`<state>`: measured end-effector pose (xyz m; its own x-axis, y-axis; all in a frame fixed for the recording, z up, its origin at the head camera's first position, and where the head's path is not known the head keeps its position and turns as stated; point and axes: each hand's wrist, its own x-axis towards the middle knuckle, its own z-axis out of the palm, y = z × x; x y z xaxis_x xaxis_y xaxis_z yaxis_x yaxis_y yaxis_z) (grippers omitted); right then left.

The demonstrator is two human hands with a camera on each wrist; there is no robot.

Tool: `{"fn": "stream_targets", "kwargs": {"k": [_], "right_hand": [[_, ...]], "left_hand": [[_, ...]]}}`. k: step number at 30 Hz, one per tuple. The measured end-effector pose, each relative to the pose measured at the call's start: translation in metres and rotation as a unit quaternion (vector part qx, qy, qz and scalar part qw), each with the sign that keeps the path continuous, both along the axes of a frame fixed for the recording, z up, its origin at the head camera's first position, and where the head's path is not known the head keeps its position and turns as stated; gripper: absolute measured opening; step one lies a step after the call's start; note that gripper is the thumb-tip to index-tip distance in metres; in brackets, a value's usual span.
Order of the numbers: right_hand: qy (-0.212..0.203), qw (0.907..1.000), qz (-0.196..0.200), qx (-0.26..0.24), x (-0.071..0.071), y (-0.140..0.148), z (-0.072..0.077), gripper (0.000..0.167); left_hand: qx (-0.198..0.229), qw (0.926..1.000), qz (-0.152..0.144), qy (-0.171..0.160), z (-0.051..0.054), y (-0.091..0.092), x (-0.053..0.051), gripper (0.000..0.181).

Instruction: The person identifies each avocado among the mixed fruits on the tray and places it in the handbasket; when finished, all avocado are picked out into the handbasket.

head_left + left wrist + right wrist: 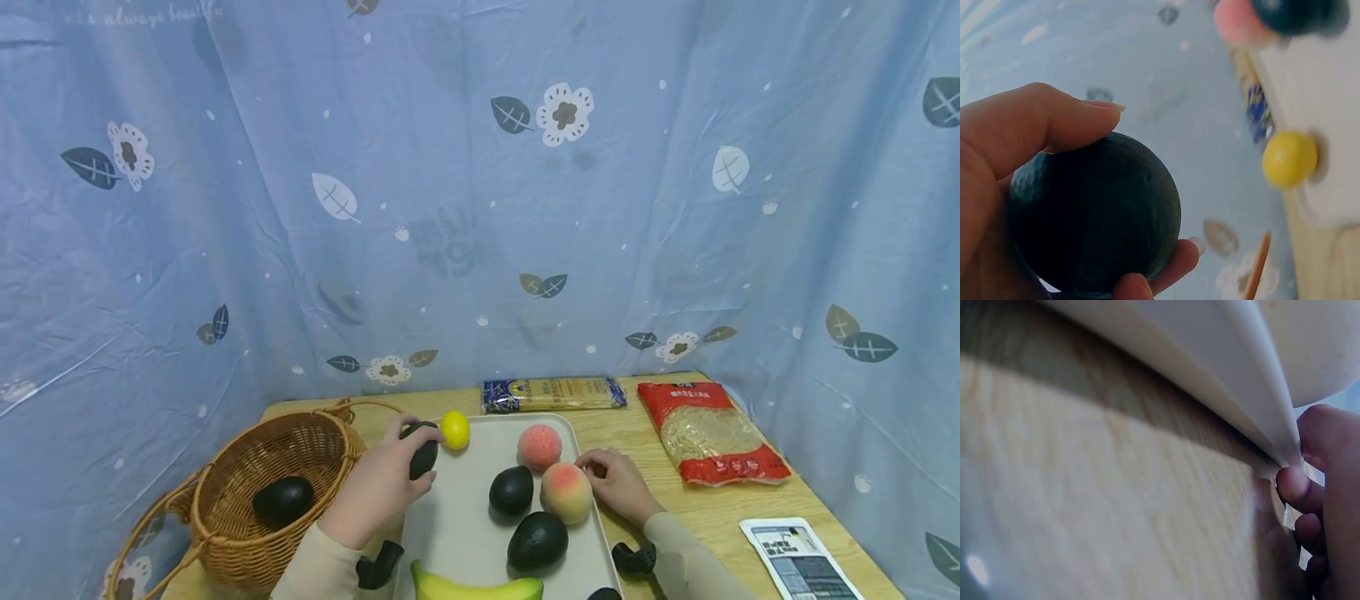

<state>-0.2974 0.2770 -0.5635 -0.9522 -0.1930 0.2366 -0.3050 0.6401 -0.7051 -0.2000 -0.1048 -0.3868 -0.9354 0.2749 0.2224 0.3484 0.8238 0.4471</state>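
Observation:
My left hand (386, 475) grips a dark avocado (1097, 215), fingers and thumb curled round it, at the left rim of the white tray (457, 517). Just right of that avocado, a yellow lemon (455, 431) lies at the tray's far left corner. On the tray's right side my right hand (617, 485) pinches the rim, thumb above and fingers lower, as the right wrist view shows. Beside it sits a yellow-red peach (567, 493), with a pink peach (539, 447) behind. Two dark avocados (512, 491) lie left of and before the yellow-red peach.
A wicker basket (225, 533) with one avocado (283, 502) inside stands left of the tray. Bananas (476, 588) lie at the tray's near end. Behind the tray is a noodle packet (555, 394); to the right are a red bag (712, 433) and a white pouch (798, 558).

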Motion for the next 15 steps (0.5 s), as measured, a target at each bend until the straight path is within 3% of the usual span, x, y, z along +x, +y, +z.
{"fn": "stream_targets", "kwargs": {"k": [4, 9, 15], "right_hand": [[0.001, 1.0, -0.001, -0.001, 0.0, 0.0, 0.001, 0.016], [0.005, 1.0, -0.002, 0.001, 0.0, 0.0, 0.0, 0.016], [0.014, 0.9999, 0.002, 0.003, 0.0, 0.001, -0.002, 0.015]], "left_hand": [[-0.007, 0.9993, 0.035, 0.006, 0.009, -0.023, 0.002, 0.045], [-0.008, 0.9984, 0.055, -0.004, 0.015, -0.052, 0.0, 0.046], [-0.021, 0.9954, 0.092, -0.017, 0.01, -0.084, -0.002, 0.047]]}}
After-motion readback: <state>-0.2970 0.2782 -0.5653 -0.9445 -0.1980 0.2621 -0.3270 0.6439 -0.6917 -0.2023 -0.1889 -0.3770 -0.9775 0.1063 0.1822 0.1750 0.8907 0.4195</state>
